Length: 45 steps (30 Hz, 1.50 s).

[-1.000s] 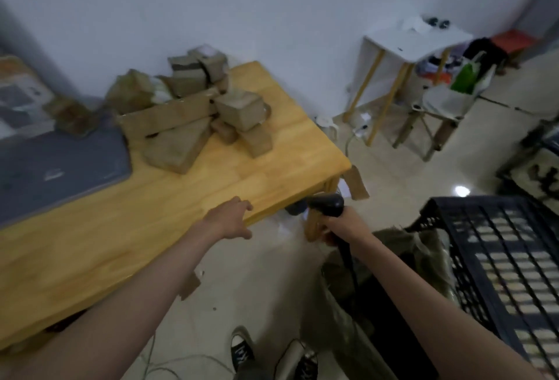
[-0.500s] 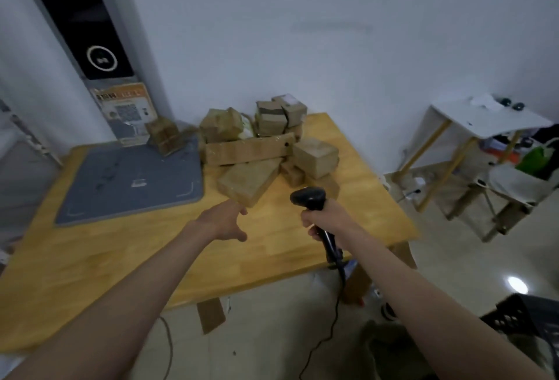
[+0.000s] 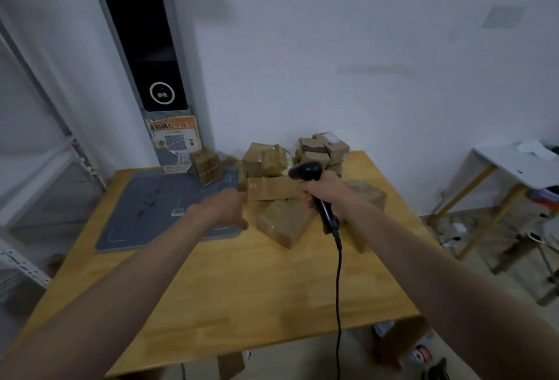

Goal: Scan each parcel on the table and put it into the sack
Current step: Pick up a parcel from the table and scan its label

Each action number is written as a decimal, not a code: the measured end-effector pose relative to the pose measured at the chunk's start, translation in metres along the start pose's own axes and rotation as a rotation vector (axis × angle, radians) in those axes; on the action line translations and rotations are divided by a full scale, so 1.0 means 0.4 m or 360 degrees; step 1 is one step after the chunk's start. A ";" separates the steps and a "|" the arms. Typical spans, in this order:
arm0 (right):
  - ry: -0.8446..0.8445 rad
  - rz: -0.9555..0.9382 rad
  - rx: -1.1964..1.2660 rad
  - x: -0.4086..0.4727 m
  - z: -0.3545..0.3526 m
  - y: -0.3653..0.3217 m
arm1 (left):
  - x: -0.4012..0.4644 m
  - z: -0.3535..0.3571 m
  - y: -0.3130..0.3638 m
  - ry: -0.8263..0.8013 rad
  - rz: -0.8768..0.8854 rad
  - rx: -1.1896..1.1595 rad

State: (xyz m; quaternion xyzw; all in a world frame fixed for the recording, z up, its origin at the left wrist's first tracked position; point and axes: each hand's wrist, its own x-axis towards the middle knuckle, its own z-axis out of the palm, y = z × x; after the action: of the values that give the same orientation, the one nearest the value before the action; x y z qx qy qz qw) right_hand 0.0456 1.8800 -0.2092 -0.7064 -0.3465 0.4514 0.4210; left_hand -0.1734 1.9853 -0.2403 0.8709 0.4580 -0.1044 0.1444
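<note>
A heap of several brown cardboard parcels (image 3: 273,189) lies at the far right of the wooden table (image 3: 242,289). One flat parcel (image 3: 284,222) lies nearest, in front of the heap. My left hand (image 3: 223,210) reaches over the table with loose fingers, holding nothing, just left of the long parcel. My right hand (image 3: 323,192) grips a black corded barcode scanner (image 3: 307,171), held above the heap with its head pointing left. The sack is out of sight.
A grey mat (image 3: 157,210) covers the table's far left, with one small parcel (image 3: 207,165) at its back edge. A tall grey kiosk (image 3: 145,56) stands behind. A white side table (image 3: 520,165) and clutter sit at right.
The view swung up from the floor and sack to the table. Both hands moved forward toward the parcel heap; the scanner rose over the parcels.
</note>
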 end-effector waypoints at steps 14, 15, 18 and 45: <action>0.0007 -0.0004 -0.0004 0.393 -0.015 -0.113 | 0.326 -0.098 -0.067 0.0027 -0.0037 -0.0120; 0.0026 0.0003 -0.0015 0.433 -0.018 -0.120 | 0.357 -0.105 -0.066 0.0004 -0.0049 -0.0143; 0.0072 0.0019 -0.0029 0.572 -0.029 -0.126 | 0.466 -0.125 -0.068 -0.0050 -0.0061 -0.0194; 0.0049 0.0013 0.0043 0.859 0.038 0.027 | 0.848 0.005 -0.020 0.0226 -0.0457 -0.1390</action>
State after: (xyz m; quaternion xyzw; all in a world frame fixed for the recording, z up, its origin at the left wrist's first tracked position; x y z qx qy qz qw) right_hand 0.1536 2.1787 -0.3414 -0.7088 -0.3310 0.4468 0.4340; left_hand 0.0095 2.2493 -0.3502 0.6613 0.5838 0.1394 0.4500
